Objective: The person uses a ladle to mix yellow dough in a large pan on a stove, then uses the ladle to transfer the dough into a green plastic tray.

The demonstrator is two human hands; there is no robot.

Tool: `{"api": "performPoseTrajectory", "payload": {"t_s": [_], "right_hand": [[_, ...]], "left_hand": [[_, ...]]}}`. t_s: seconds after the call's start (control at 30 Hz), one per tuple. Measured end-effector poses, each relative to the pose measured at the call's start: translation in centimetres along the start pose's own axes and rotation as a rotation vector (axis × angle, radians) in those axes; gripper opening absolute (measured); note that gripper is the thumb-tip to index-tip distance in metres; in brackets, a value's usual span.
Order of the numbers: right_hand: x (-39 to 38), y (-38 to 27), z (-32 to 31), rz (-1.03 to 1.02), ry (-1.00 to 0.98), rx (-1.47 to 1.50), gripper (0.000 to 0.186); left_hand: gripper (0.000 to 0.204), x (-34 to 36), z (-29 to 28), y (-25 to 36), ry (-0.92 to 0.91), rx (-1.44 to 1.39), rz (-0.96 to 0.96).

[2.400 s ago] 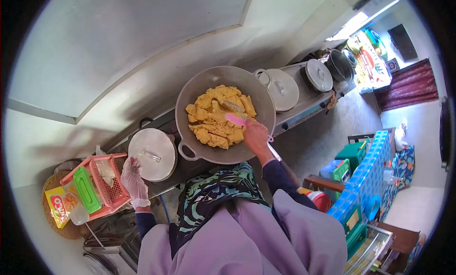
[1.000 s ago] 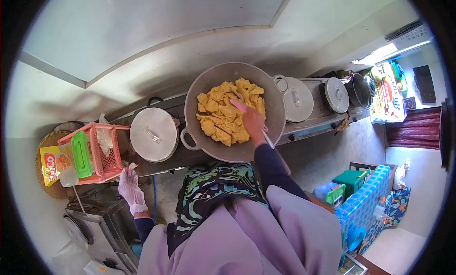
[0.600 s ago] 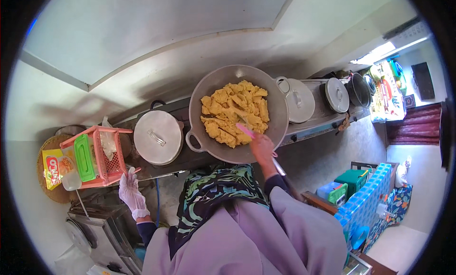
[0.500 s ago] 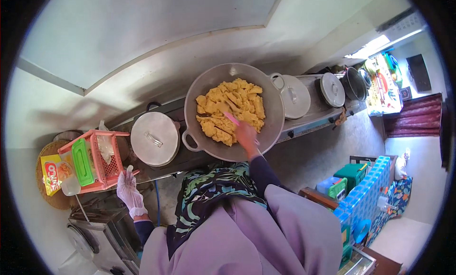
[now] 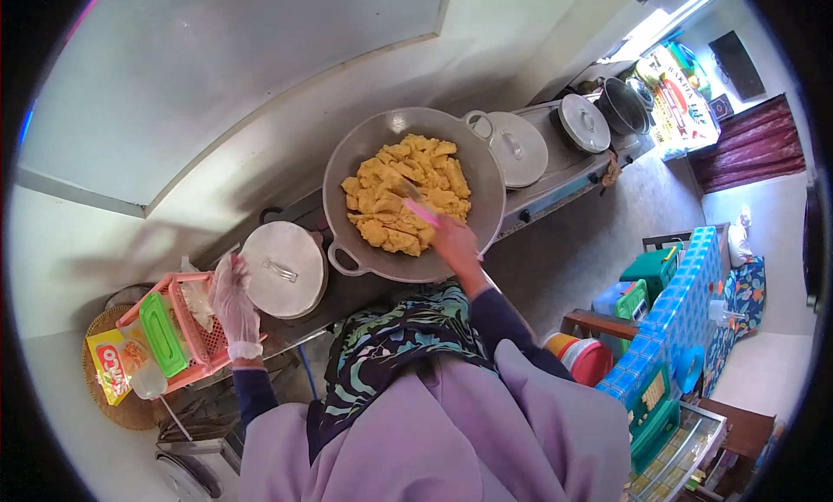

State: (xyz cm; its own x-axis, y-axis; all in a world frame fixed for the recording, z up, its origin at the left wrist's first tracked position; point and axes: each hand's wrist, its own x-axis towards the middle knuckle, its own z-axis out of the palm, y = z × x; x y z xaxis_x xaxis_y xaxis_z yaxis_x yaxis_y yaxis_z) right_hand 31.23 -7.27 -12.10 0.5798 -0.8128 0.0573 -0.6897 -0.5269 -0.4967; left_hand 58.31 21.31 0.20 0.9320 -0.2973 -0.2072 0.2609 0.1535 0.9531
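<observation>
My right hand (image 5: 457,244) is closed around a utensil with a pink handle (image 5: 422,212); its narrow, dull end reaches into the yellow dough-like mass (image 5: 395,179), and its exact kind is unclear. The crumbly mass lies in chunks inside a large grey two-handled wok (image 5: 343,159). My left hand (image 5: 234,307), in a thin clear glove, has its fingers stretched out between a pink plastic basket (image 5: 213,343) and a lidded pot (image 5: 282,285). Nothing shows in it. Inside the basket are a lime-green-lidded box (image 5: 163,333) and a clear bag of pale contents (image 5: 198,304).
Right of the wok, two more lidded pots (image 5: 518,148) (image 5: 584,123) and a black pot (image 5: 623,105) line the stove counter. A yellow packet (image 5: 108,363) lies on a round woven tray (image 5: 130,413) at left. Behind me to the right stands a blue-tiled counter (image 5: 664,311) with a red bucket (image 5: 588,360).
My left hand has moved up and forward, from the basket's near corner to beside the lidded pot. The utensil has shifted slightly in the mass. The whole view has turned a little.
</observation>
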Motion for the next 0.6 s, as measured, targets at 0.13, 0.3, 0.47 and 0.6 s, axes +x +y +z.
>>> {"api": "performPoseTrajectory", "payload": {"t_s": [0.13,0.3,0.47,0.6], "right_hand": [[-3.5,-0.9,-3.5,0.19,-0.145,-0.059,0.019],[1.5,-2.4,3.9,0.191,-0.182,-0.065,0.021],[3.9,-6.3,5.9,-0.082,-0.17,-0.16,0.016],[1.1,-3.6,3.9,0.011,-0.188,-0.177,0.015]], "left_hand": [[0.023,-2.5,-5.0,0.3,0.189,-0.032,-0.057],[0.02,-1.9,-10.8,-3.2,0.226,-0.178,-0.17],[0.026,0.1,-8.5,-2.1,0.109,-0.101,-0.149],[0.027,0.9,-5.6,-0.6,-0.005,-0.08,-0.074]]}}
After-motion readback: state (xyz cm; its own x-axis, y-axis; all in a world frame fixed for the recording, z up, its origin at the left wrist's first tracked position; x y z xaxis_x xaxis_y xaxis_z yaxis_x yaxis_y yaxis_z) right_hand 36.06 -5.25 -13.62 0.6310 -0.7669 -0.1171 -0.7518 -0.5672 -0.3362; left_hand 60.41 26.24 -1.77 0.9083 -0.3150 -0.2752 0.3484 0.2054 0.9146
